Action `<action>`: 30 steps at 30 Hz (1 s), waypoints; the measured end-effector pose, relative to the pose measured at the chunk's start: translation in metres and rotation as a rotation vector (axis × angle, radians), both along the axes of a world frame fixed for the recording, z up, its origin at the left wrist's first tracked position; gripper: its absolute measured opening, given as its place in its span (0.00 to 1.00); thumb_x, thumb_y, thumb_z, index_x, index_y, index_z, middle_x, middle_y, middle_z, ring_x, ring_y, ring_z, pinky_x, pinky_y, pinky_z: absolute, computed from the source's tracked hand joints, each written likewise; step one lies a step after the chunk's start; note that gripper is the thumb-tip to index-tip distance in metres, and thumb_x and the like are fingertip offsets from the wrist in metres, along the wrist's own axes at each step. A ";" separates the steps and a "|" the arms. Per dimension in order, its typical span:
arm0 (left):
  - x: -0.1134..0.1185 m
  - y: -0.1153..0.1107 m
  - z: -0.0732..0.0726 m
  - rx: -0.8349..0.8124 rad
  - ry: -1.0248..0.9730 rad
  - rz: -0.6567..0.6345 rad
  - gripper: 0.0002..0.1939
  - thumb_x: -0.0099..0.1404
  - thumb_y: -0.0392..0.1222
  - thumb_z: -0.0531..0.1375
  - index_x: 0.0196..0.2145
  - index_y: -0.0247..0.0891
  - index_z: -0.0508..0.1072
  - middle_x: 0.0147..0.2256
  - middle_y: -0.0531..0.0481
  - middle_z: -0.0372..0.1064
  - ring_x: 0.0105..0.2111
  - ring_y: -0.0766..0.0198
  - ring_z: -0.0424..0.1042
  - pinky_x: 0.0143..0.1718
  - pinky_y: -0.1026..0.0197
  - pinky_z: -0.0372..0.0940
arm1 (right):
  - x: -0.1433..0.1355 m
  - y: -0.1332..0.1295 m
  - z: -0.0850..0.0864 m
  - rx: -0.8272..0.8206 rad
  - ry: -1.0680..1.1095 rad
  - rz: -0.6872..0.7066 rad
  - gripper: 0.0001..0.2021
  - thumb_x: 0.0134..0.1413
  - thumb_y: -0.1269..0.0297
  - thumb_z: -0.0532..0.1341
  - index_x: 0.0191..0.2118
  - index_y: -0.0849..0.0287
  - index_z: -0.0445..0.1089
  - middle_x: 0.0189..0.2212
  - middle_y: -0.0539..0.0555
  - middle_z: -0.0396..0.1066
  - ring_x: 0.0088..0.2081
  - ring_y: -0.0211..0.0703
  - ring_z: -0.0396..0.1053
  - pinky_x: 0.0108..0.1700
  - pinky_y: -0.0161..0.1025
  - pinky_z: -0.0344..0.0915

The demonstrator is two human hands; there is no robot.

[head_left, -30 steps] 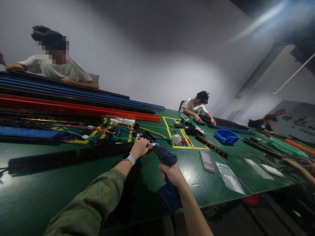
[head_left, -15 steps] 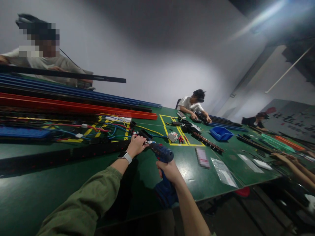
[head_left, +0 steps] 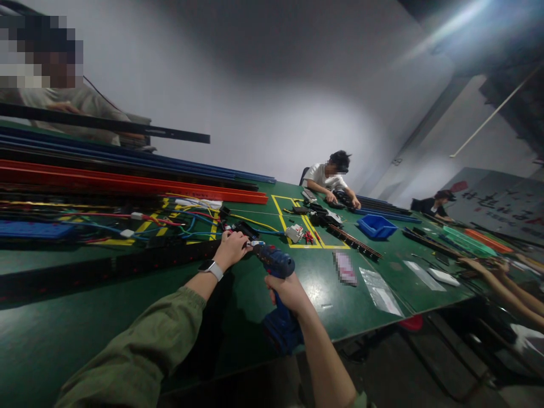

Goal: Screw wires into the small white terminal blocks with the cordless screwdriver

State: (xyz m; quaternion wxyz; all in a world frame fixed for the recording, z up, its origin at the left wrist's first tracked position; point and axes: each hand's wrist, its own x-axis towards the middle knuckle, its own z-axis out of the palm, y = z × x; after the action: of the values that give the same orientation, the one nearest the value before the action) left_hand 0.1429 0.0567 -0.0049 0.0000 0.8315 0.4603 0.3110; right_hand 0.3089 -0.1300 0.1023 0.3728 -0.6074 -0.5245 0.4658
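My right hand [head_left: 289, 292] grips the handle of a blue cordless drill [head_left: 276, 262], its nose aimed left towards my other hand. At the right end of a long black strip with red dots [head_left: 127, 269], my left hand [head_left: 232, 249] is closed, fingers bent around that end. The drill's tip meets a small pale piece by the left fingertips, too small to make out. Just beyond the left hand lies a black part [head_left: 246, 229]. Blue, red and yellow wires [head_left: 199, 224] with white connectors [head_left: 127, 233] spread behind the strip.
Red rails [head_left: 204, 191] and blue rails [head_left: 212, 170] lie along the back left. A white block with terminals [head_left: 294, 233], a blue bin [head_left: 377, 226], a plastic bag [head_left: 380, 292] and a green tray [head_left: 467, 242] are to the right. Co-workers [head_left: 327, 175] sit around the green table.
The whole view has shifted slightly, so things appear a little farther left. Both hands keep their places at the strip's end, with the drill still in my right hand.
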 end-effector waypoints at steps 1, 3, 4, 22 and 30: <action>0.000 0.000 0.000 -0.001 0.001 0.000 0.12 0.63 0.50 0.57 0.39 0.43 0.76 0.40 0.42 0.71 0.46 0.51 0.66 0.55 0.45 0.47 | 0.000 0.000 0.000 0.003 0.003 -0.003 0.04 0.44 0.68 0.58 0.23 0.58 0.62 0.09 0.44 0.59 0.13 0.35 0.59 0.19 0.32 0.54; -0.001 -0.001 0.001 0.003 0.004 -0.001 0.12 0.63 0.50 0.57 0.39 0.43 0.76 0.40 0.42 0.71 0.45 0.51 0.66 0.55 0.44 0.46 | 0.000 0.000 0.000 0.009 0.009 -0.002 0.04 0.44 0.68 0.58 0.23 0.58 0.62 0.09 0.44 0.58 0.13 0.35 0.59 0.19 0.32 0.55; -0.001 -0.001 0.002 0.006 0.004 -0.003 0.12 0.63 0.50 0.57 0.39 0.43 0.76 0.40 0.42 0.71 0.45 0.51 0.67 0.55 0.44 0.46 | 0.001 0.001 -0.001 0.007 0.012 0.003 0.04 0.44 0.68 0.58 0.23 0.58 0.62 0.10 0.44 0.58 0.13 0.36 0.59 0.19 0.32 0.55; -0.001 -0.003 0.003 0.056 0.007 -0.004 0.12 0.64 0.50 0.57 0.37 0.42 0.76 0.38 0.44 0.71 0.43 0.51 0.68 0.54 0.44 0.48 | 0.003 0.003 -0.008 0.019 0.021 0.025 0.05 0.45 0.67 0.58 0.23 0.58 0.62 0.10 0.45 0.59 0.13 0.35 0.58 0.18 0.32 0.54; -0.001 -0.003 0.002 0.076 0.011 -0.007 0.13 0.64 0.51 0.57 0.36 0.42 0.76 0.38 0.43 0.71 0.44 0.51 0.68 0.53 0.45 0.49 | 0.003 0.005 -0.007 -0.065 0.010 -0.021 0.04 0.42 0.66 0.59 0.23 0.58 0.62 0.09 0.44 0.58 0.12 0.35 0.59 0.18 0.31 0.54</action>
State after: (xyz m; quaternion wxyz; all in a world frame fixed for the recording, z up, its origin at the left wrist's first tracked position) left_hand 0.1416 0.0540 -0.0028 -0.0330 0.8342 0.4454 0.3236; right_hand 0.3121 -0.1250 0.0954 0.3600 -0.6224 -0.5009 0.4818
